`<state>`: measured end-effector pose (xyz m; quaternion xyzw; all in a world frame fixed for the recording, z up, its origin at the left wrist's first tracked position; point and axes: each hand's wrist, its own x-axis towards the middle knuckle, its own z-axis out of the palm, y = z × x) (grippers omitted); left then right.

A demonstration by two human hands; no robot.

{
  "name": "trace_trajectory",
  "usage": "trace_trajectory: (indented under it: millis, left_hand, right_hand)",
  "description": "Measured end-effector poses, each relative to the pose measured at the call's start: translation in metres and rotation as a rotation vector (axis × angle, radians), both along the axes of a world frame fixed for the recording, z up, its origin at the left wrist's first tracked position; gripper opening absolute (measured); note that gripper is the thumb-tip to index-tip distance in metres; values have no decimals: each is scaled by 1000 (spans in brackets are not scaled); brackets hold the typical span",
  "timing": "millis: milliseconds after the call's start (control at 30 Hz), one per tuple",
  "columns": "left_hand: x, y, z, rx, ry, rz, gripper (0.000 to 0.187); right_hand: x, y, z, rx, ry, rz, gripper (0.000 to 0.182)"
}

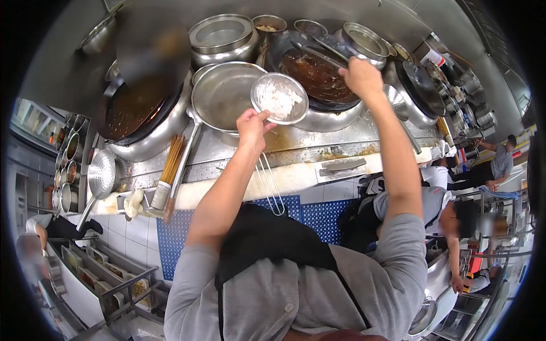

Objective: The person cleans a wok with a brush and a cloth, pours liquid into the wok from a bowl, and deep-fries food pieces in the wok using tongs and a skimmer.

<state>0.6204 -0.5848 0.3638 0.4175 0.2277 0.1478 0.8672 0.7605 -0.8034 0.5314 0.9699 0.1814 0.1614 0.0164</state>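
Note:
My left hand [252,129] grips the rim of a small metal bowl [300,116] with white lumpy or powdery stuff in it. The bowl is tilted a little, over the right edge of a wide metal pan [222,94]. Reaching further out, my right hand [362,79] is closed on what look like metal tongs [321,52]; two long arms spread away from my fingers. Beneath them sits a dark wok [335,105] with glossy brown sauce and pale bits.
Another wok [133,111] holds dark liquid at left. A perforated ladle [104,173] and bamboo sticks [173,159] stand at the counter's front edge. Lidded pots [222,34] line the back. Co-workers [443,213] are behind me to the right. A blurred patch covers the upper left.

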Motion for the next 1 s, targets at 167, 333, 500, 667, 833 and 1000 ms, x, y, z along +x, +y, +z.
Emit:
trace_trajectory:
  millis: [167,333,500,667,833,1000]
  left_hand:
    - [1,19,1,46,-81,113,25]
    - [-1,20,2,203,-187,138,27]
    - [4,20,10,193,-143,116,25]
    - [20,17,-9,162,-11,10,22]
    - [9,6,-12,78,39,-74,11]
    - [-6,-1,-7,16,68,-73,10]
  right_hand:
    - [-97,-10,61,-26,41,158,29]
    - [-130,-7,56,-117,-22,235,24]
    - [-141,-9,58,-89,-176,219,20]
    - [-116,-20,56,-20,-156,84,28]
    - [-42,-32,18,-51,-83,-94,27]
    - [38,-34,-49,72,187,-278,34]
